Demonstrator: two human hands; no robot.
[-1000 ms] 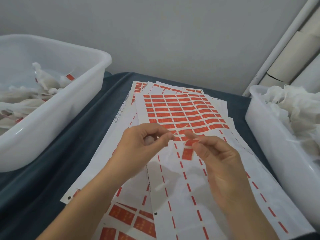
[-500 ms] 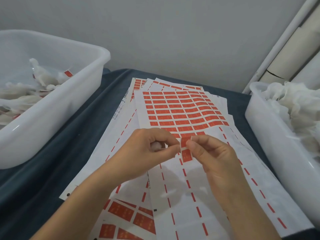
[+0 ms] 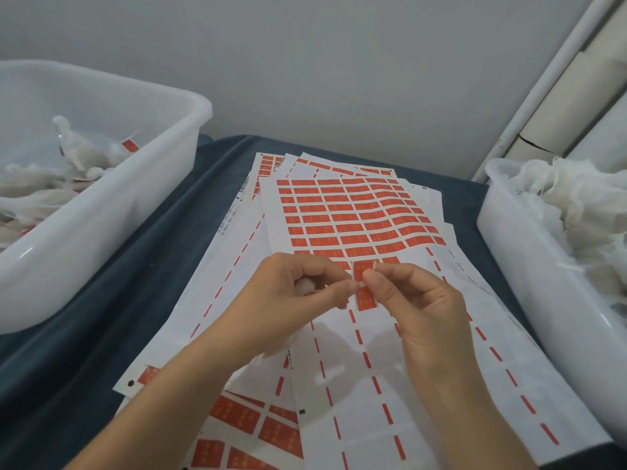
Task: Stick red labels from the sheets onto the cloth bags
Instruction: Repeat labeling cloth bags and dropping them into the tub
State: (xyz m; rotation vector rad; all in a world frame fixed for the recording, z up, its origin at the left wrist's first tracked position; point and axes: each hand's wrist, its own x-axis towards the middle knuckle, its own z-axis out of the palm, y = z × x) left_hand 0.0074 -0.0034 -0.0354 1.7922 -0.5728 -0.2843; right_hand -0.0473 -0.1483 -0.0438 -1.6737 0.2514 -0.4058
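Observation:
Both hands meet above the middle of the label sheets, which lie fanned out on the dark cloth. My left hand holds a small white cloth bag tucked in its curled fingers, thumb and forefinger pinching toward the right. My right hand pinches a red label that hangs folded between the two hands' fingertips. The top sheet still carries several rows of red labels at its far half; its near half is peeled bare.
A white plastic tub at the left holds cloth bags with red labels on them. Another white tub at the right is heaped with plain white cloth bags. A dark blue cloth covers the table. Cardboard tubes lean at the back right.
The two hands have closed together, fingertips now touching around the red label. The label, which hung free from my right fingers, is now pressed between both hands.

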